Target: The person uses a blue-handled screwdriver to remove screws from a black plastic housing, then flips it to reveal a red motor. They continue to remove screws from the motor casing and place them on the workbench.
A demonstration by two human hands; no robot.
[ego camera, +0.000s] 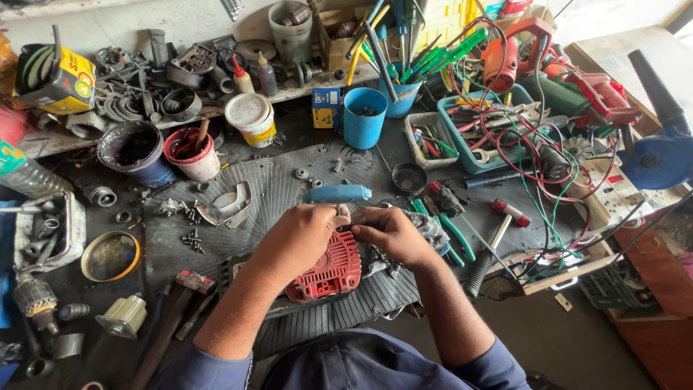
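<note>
A red ribbed power-tool housing rests on a black ribbed rubber mat at the bench's front. My left hand lies over its upper left part, fingers curled around it. My right hand meets the left one at the housing's top edge, fingertips pinched on a small pale part there. A grey cloth lies under and behind the right hand. A blue tool handle lies on the mat just beyond both hands.
Loose screws and a metal cover sit left on the mat. Hammer and green-handled pliers lie right. Blue cup, tubs, trays, red wires and a blue blower crowd the back and right.
</note>
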